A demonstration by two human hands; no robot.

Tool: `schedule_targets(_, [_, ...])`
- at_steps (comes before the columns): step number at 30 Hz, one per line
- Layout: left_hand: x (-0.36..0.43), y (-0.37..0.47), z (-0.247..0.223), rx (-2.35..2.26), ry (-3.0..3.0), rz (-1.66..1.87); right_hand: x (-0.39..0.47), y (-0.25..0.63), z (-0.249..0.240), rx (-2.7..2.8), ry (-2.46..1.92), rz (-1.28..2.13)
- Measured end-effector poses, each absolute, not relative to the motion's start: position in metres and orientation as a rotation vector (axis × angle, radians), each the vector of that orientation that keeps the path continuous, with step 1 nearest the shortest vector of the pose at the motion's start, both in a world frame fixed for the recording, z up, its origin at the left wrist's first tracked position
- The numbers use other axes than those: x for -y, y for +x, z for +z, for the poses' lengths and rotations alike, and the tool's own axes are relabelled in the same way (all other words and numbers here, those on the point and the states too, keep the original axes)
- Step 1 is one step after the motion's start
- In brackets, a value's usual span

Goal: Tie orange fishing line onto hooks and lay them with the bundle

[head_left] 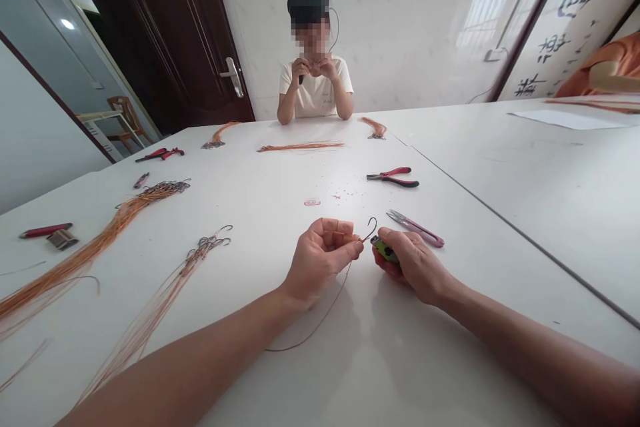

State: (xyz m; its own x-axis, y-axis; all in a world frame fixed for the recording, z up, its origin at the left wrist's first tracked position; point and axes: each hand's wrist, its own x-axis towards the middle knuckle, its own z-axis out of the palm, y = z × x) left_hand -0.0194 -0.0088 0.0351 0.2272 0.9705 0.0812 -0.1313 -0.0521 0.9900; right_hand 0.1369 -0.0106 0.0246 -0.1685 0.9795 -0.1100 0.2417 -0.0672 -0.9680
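Note:
My left hand point(323, 257) pinches a metal fish hook point(371, 229) tied to a thin orange line point(320, 320) that trails back toward me over the white table point(280, 193). My right hand point(413, 263) is closed around a small green lighter point(384, 249), whose tip sits just below the hook. The two hands nearly touch above the table's middle.
Pink-handled thread snips point(415, 228) lie just beyond my right hand; red pliers point(393, 177) lie farther back. Bundles of hooked orange lines point(165, 293) spread on the left, with a bigger bundle point(90, 247) beside them. A person sits opposite, hands raised point(315, 67).

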Motion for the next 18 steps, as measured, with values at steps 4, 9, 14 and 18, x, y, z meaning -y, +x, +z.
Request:
schedule_targets(4, [0.0079,-0.0199,0.0335,-0.898,1.274,1.149,0.0110,0.1367,0.0259,1.486,-1.371,1.290])
schedule_targets(9, [0.0081,-0.0196,0.0351,-0.900,1.267,1.147,0.0103,0.1372,0.0274,1.483,-1.365,1.294])
schedule_targets(14, [0.0093,-0.0200,0.0364,-0.913,1.267,1.125,0.0100,0.1370,0.0265,1.490,-1.352,1.286])
schedule_targets(18, [0.0093,-0.0203,0.0363,-0.902,1.269,1.128,0.0111,0.1372,0.0261,1.482,-1.370,1.284])
